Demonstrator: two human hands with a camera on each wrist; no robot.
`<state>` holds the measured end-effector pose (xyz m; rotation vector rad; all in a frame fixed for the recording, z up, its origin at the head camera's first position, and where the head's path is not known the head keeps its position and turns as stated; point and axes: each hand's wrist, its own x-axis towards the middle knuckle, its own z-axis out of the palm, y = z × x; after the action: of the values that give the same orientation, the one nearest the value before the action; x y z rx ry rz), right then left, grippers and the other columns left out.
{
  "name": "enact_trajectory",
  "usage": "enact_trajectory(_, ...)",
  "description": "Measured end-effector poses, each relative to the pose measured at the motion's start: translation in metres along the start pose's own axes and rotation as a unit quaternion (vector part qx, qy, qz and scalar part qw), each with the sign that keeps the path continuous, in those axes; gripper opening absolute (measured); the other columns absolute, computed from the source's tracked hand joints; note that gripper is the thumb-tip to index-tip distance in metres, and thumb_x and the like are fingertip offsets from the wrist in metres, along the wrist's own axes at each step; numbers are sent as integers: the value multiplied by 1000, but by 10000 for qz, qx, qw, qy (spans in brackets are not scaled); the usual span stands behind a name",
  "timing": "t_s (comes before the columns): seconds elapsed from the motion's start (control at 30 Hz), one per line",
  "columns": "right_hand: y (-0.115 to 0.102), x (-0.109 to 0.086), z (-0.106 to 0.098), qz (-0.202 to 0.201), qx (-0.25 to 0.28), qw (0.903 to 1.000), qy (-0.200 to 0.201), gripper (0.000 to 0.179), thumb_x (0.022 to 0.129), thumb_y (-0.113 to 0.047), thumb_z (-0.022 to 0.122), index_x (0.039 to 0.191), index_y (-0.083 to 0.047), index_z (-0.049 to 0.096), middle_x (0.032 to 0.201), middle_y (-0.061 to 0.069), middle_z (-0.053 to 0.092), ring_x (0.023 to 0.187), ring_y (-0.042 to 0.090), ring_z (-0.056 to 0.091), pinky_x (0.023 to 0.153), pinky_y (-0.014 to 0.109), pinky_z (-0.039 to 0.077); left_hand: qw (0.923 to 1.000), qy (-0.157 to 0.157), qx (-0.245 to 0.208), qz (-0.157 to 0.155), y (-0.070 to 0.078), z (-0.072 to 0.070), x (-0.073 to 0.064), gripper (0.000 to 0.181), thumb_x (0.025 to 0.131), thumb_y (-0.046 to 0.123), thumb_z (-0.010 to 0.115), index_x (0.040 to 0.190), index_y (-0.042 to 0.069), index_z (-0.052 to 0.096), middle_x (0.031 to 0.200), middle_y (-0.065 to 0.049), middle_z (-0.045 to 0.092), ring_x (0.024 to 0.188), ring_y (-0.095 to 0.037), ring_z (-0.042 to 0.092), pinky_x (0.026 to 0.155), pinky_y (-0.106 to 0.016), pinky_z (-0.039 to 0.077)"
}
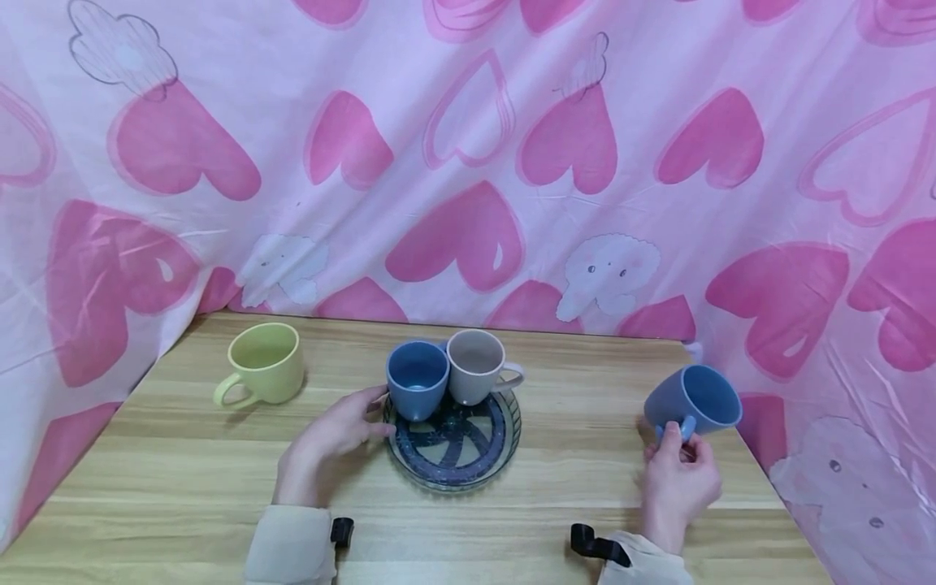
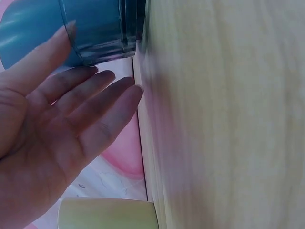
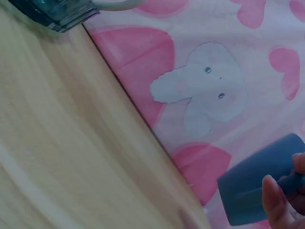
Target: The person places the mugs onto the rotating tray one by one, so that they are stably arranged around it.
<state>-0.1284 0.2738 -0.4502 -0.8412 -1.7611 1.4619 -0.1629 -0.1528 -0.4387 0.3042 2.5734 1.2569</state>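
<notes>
My right hand pinches the handle of a blue mug, which tilts over the right side of the table; the right wrist view shows the same mug with a thumb at its handle. At the left rim of a round glass dish, my left hand has its fingers extended, the fingertips right at the rim. In the left wrist view this hand shows its palm, fingers spread. Inside the dish stand another blue mug and a greyish mug, side by side toward the back.
A yellow-green mug stands at the back left of the wooden table, its handle toward the left. Pink heart-patterned cloth hangs behind the table and along its sides.
</notes>
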Motion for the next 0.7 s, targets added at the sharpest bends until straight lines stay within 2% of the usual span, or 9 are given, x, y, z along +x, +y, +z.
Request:
enact_trajectory(0.13,-10,1,-2,-452,-418,9980,-165,28,94,-32,63,96,-4,65,64,-8,62,49,-1,58,48,11,46,9998,-144,-103,49,0,0,3,75,86,11,74,149,-2,35,145,-27,43,134,-42,38,111,-56,29)
enact_trajectory(0.23,-20,0,-4,-644,-620,9950,-450,32,95,-33,63,99,-1,66,68,-6,62,50,-1,59,49,12,47,9995,-242,-173,84,-1,0,4,80,85,12,76,150,-2,32,145,-28,42,134,-43,38,110,-57,30)
enact_trajectory(0.37,-37,0,-4,-676,-614,9906,-1021,33,94,-32,65,103,0,67,79,2,64,55,3,63,53,14,51,9992,-319,-221,4,1,1,5,85,84,16,78,151,-2,29,145,-28,41,133,-45,38,109,-57,31)
enact_trajectory(0.5,-50,-4,2,-797,-439,9826,-1622,31,94,-27,66,103,3,66,84,10,65,59,6,64,58,17,54,9993,-250,-193,-180,0,3,4,89,82,18,80,151,-1,29,146,-27,41,134,-44,37,110,-57,30)
enact_trajectory(0.6,-56,-9,7,-717,-316,9750,-2081,30,95,-24,65,104,4,65,86,12,64,63,10,65,62,18,55,9994,-225,-103,-236,0,3,2,92,80,18,81,151,-4,27,147,-28,38,136,-43,34,111,-56,28)
enact_trajectory(0.7,-60,-13,11,-628,-223,9696,-2356,30,95,-24,65,107,4,64,90,14,62,67,14,65,65,19,56,9994,-278,-103,-202,0,3,2,93,80,19,82,151,-5,26,149,-29,36,137,-43,33,112,-55,26)
